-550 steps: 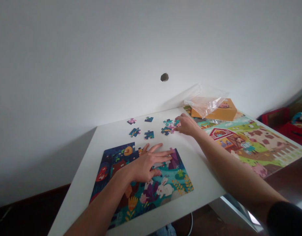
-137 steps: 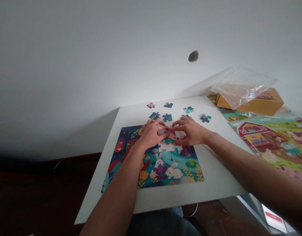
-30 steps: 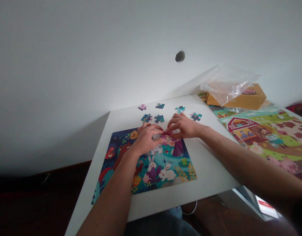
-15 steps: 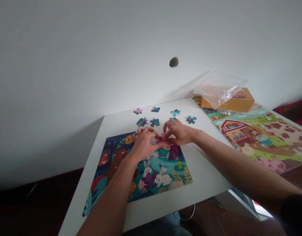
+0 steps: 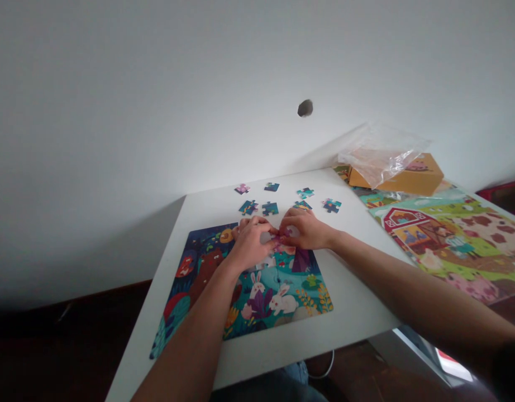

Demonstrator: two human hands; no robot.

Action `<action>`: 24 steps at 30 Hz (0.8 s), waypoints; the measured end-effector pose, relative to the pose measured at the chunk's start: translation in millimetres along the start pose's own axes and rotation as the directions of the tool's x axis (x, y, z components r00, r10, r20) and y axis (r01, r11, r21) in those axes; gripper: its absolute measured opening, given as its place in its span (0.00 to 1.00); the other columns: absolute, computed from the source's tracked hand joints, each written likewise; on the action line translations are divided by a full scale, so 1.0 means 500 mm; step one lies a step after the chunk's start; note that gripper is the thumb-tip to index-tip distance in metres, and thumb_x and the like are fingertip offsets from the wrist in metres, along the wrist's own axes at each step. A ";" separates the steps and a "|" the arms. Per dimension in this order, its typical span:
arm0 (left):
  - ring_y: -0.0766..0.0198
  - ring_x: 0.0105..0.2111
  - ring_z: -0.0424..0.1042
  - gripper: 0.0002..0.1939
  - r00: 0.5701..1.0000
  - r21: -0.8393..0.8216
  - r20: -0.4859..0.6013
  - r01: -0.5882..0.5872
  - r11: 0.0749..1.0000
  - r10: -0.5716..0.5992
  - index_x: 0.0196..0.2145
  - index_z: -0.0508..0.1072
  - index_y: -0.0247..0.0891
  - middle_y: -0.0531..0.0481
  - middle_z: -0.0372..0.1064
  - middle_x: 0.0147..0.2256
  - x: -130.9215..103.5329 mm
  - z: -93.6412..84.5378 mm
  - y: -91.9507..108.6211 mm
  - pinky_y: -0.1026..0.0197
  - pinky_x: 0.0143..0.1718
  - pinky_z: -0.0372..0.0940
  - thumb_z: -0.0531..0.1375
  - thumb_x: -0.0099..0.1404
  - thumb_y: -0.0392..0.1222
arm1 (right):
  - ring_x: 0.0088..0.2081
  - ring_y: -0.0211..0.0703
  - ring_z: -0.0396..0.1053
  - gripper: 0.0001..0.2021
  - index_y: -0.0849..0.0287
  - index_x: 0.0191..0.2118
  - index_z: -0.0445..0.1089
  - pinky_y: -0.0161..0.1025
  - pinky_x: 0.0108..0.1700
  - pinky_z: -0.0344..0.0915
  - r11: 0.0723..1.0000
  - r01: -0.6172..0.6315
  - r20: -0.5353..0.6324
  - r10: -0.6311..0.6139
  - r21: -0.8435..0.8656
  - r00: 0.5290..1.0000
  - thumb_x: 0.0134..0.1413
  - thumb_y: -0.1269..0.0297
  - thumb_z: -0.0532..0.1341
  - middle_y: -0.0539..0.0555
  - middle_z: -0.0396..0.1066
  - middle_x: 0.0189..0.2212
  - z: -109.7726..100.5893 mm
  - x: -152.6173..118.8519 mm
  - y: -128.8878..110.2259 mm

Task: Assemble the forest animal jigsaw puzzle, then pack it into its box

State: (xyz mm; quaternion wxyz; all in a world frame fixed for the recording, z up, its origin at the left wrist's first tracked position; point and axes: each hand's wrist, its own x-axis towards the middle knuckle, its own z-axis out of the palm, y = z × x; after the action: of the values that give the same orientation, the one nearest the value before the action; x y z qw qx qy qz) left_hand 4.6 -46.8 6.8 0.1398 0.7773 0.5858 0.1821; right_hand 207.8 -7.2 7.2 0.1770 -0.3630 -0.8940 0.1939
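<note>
A partly assembled jigsaw puzzle (image 5: 282, 290) with white rabbits, a frog and a bear lies on the white table. At its far edge, my left hand (image 5: 254, 240) and my right hand (image 5: 308, 230) meet with bent fingers. Between their fingertips is a pink-purple puzzle piece (image 5: 287, 232), largely covered by the fingers. Both hands pinch at it, and I cannot tell whether it sits fully flush with its neighbours. My left forearm crosses over the puzzle's left half and hides part of it. Beyond the hands lie several loose puzzle pieces (image 5: 270, 208).
On the right lies a farm picture puzzle (image 5: 454, 240) with a barn and a cow. A yellow-orange box (image 5: 416, 177) stands on its far end, with a clear plastic bag (image 5: 387, 159) draped over it. The wall (image 5: 224, 111) rises behind the table (image 5: 257, 357).
My right hand has closed in toward my left at the pink-purple piece. A loose piece behind it shows more fully now. The whole view has shifted slightly.
</note>
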 end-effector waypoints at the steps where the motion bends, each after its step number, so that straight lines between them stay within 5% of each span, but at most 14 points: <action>1: 0.49 0.51 0.63 0.10 1.000 -0.005 0.000 -0.001 1.000 0.001 0.40 0.79 0.48 0.50 0.70 0.48 0.001 0.000 -0.003 0.46 0.53 0.57 0.66 0.59 0.45 | 0.47 0.50 0.65 0.10 0.54 0.41 0.76 0.47 0.51 0.55 1.000 -0.009 0.007 0.009 -0.002 1.000 0.53 0.58 0.66 0.56 0.68 0.42 -0.001 0.001 -0.001; 7: 0.50 0.50 0.64 0.22 0.999 -0.058 -0.026 -0.036 0.998 0.035 0.51 0.75 0.46 0.50 0.71 0.48 0.005 -0.001 -0.017 0.49 0.53 0.59 0.66 0.57 0.40 | 0.50 0.54 0.64 0.25 0.54 0.54 0.72 0.50 0.52 0.53 0.993 -0.113 0.052 0.114 -0.021 0.992 0.49 0.57 0.68 0.59 0.70 0.45 -0.001 0.003 -0.007; 17: 0.49 0.53 0.62 0.30 0.992 0.077 -0.019 -0.121 0.990 0.123 0.56 0.71 0.48 0.47 0.66 0.51 0.000 -0.005 -0.033 0.47 0.56 0.58 0.68 0.55 0.50 | 0.50 0.55 0.64 0.18 0.48 0.48 0.75 0.49 0.51 0.53 0.976 -0.208 0.002 0.209 -0.057 0.978 0.49 0.55 0.68 0.57 0.67 0.44 0.015 0.008 -0.015; 21: 0.47 0.58 0.58 0.21 0.979 0.177 -0.201 0.024 0.984 0.012 0.56 0.71 0.48 0.46 0.64 0.58 0.009 -0.015 -0.081 0.44 0.58 0.55 0.59 0.66 0.46 | 0.50 0.54 0.64 0.16 0.47 0.47 0.75 0.50 0.52 0.53 0.977 -0.189 -0.021 0.188 -0.096 0.982 0.51 0.57 0.68 0.57 0.67 0.43 0.020 0.008 -0.015; 24: 0.42 0.65 0.50 0.24 0.974 0.220 -0.199 0.155 0.963 -0.111 0.61 0.64 0.47 0.46 0.56 0.65 0.017 -0.011 -0.113 0.37 0.60 0.52 0.53 0.69 0.47 | 0.50 0.54 0.63 0.15 0.47 0.47 0.75 0.51 0.52 0.52 0.978 -0.171 -0.027 0.169 -0.121 0.985 0.51 0.58 0.67 0.57 0.67 0.44 0.023 0.008 -0.015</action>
State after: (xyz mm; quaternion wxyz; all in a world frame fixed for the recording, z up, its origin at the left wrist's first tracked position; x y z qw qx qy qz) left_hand -44.3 -23.2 -11.4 0.0043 0.7268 0.6646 0.1734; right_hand 195.5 -11.9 1.7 0.1445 -0.4498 -0.8685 0.1500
